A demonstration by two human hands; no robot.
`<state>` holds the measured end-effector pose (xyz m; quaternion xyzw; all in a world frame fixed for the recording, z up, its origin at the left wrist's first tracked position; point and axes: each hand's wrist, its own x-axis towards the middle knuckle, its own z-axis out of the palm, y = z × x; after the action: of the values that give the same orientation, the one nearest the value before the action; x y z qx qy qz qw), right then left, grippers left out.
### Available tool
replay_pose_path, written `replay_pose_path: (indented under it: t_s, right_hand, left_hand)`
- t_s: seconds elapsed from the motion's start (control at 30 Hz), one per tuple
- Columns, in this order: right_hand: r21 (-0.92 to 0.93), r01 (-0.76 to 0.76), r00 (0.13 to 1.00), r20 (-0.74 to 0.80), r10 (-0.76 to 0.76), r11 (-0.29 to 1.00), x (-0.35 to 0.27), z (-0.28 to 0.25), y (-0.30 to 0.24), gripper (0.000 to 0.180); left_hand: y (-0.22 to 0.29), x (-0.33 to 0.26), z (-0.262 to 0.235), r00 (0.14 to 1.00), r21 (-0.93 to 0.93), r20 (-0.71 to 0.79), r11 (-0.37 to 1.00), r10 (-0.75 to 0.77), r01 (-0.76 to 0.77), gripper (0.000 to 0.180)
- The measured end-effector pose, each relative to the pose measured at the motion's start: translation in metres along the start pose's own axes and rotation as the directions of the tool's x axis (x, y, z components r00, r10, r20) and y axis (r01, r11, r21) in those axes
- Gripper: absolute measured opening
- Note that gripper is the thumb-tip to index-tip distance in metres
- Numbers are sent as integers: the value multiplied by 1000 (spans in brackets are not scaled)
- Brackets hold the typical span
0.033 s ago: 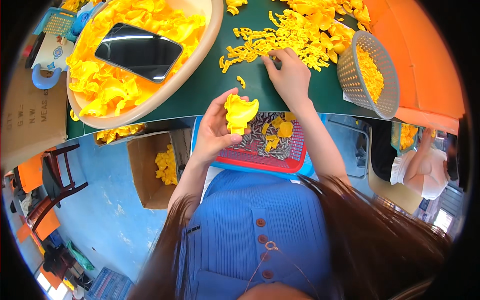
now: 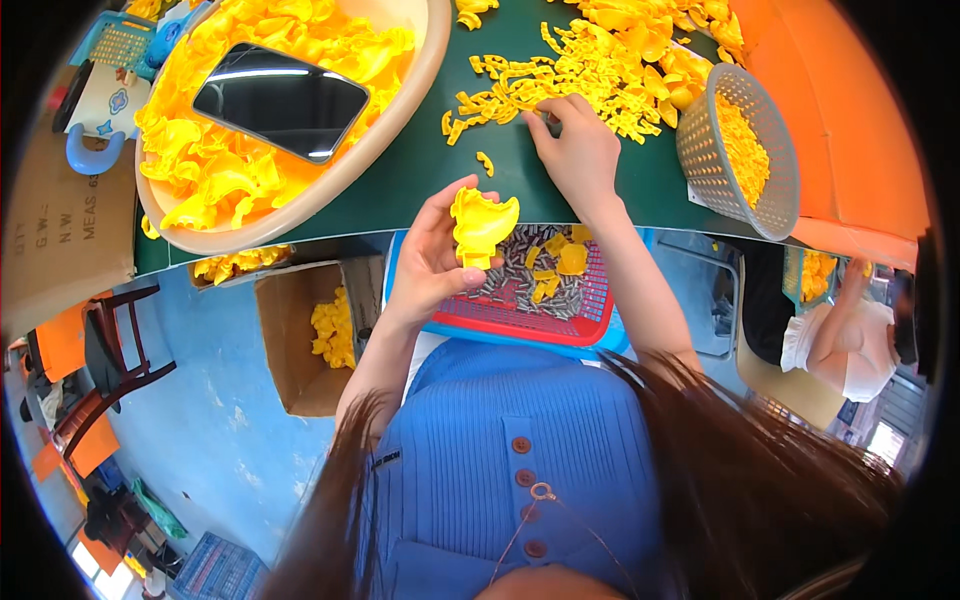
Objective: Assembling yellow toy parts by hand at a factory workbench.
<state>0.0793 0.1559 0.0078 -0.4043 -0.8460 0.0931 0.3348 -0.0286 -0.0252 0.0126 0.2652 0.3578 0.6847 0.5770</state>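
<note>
One yellow shell (image 2: 481, 226) sits pinched in the left hand (image 2: 432, 262), fingers clamped on it just above the red tray (image 2: 520, 318) of dark metal bits on her lap. The right hand (image 2: 578, 150) reaches onto the green table (image 2: 420, 190), fingertips closed on small yellow pieces (image 2: 520, 90) from the scattered pile. A grey basket (image 2: 740, 150) stands to the right; a tan tub (image 2: 350, 165) carrying a phone (image 2: 280, 100) lies to the left.

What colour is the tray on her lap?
Red mesh tray with a blue rim, seen in the head view.
</note>
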Motion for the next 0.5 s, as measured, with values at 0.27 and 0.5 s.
replay_pose_path:
  t_s: [0.27, 0.5]
  right_hand:
    - [62, 12, 998, 67, -16, 998, -22, -12, 1, 7]
    - [176, -93, 988, 136, 69, 980, -29, -37, 3, 12]
  left_hand:
    - [2, -9, -8, 999, -16, -22, 999, 48, -49, 93]
    - [2, 0, -6, 998, -13, 44, 999, 46, -45, 93]
